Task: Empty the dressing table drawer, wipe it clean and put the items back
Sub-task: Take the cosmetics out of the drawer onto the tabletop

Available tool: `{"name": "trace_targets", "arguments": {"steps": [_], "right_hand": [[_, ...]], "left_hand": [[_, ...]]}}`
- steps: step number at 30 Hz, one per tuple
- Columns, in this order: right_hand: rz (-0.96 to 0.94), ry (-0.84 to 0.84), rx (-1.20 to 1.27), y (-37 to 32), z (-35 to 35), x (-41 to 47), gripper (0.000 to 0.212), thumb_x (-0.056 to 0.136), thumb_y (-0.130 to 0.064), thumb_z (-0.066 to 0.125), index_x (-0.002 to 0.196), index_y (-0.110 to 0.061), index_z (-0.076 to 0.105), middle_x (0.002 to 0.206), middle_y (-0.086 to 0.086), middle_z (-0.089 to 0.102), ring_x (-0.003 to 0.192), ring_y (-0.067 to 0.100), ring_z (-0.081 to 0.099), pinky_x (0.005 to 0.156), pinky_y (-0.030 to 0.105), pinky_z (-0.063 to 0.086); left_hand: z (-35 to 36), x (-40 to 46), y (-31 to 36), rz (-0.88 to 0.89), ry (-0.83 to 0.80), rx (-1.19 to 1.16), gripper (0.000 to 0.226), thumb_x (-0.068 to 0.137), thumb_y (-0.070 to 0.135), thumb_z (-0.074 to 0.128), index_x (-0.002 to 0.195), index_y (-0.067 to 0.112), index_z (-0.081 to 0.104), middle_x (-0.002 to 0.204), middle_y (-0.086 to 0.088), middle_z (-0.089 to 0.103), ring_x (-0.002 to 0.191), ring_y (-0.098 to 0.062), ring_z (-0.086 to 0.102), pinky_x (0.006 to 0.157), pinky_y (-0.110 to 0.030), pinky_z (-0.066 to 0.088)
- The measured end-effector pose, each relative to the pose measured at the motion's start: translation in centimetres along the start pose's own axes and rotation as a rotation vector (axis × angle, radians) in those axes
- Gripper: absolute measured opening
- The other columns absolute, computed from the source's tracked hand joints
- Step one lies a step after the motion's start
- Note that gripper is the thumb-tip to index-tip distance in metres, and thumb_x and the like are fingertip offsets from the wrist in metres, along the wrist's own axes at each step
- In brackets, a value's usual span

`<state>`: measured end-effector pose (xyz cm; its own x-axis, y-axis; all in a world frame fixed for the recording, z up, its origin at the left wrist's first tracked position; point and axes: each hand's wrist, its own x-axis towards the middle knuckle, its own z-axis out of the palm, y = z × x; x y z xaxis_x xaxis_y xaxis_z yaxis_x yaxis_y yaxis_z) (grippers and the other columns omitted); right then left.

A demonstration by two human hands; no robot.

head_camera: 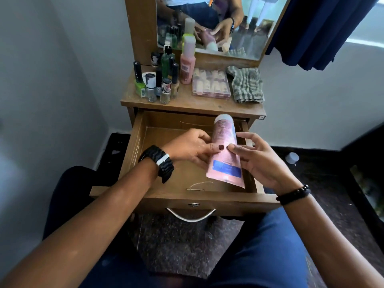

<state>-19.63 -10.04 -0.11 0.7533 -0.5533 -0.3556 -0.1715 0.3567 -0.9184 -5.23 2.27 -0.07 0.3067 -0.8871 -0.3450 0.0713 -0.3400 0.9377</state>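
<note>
The wooden drawer (137,142) of the dressing table stands pulled out, its floor nearly bare. Over its right half I hold a pink tube (225,150) with a white cap and a blue label band, cap end pointing away from me. My left hand (189,149) grips the tube from the left, thumb on its front. My right hand (257,156) is beside the tube's right edge, fingers spread, fingertips touching it. A small pin with a thread (196,188) lies near the drawer's front wall.
On the tabletop (187,102) stand several nail polish bottles (155,84), a tall pink bottle (187,65), a clear box of small items (211,83) and a folded checked cloth (246,85). A mirror (249,28) rises behind. A white cap (292,157) lies on the dark floor at right.
</note>
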Motion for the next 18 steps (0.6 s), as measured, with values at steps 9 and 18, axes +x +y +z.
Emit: {"name": "trace_targets", "arguments": {"steps": [9, 18], "right_hand": [[-0.301, 0.062, -0.257, -5.6, 0.4, 1.6, 0.04, 0.082, -0.002, 0.066, 0.116, -0.009, 0.047, 0.096, 0.014, 0.069, 0.076, 0.021, 0.069, 0.067, 0.034, 0.06], [-0.417, 0.262, -0.561, -9.1, 4.0, 10.8, 0.021, 0.083, -0.006, 0.067, 0.081, -0.025, 0.056, 0.102, 0.01, 0.068, 0.085, 0.024, 0.07, 0.076, 0.043, 0.059]], "left_hand": [[-1.0, 3.3, 0.1, 0.549, 0.595, 0.697, 0.042, 0.09, 0.03, 0.056, 0.127, 0.013, 0.048, 0.134, -0.005, 0.048, 0.124, -0.016, 0.044, 0.103, -0.027, 0.037], [-1.8, 5.0, -2.8, 0.466, 0.719, 1.031, 0.061, 0.095, 0.032, 0.043, 0.145, 0.009, 0.017, 0.15, -0.011, 0.028, 0.141, -0.023, 0.021, 0.114, -0.029, 0.005]]}}
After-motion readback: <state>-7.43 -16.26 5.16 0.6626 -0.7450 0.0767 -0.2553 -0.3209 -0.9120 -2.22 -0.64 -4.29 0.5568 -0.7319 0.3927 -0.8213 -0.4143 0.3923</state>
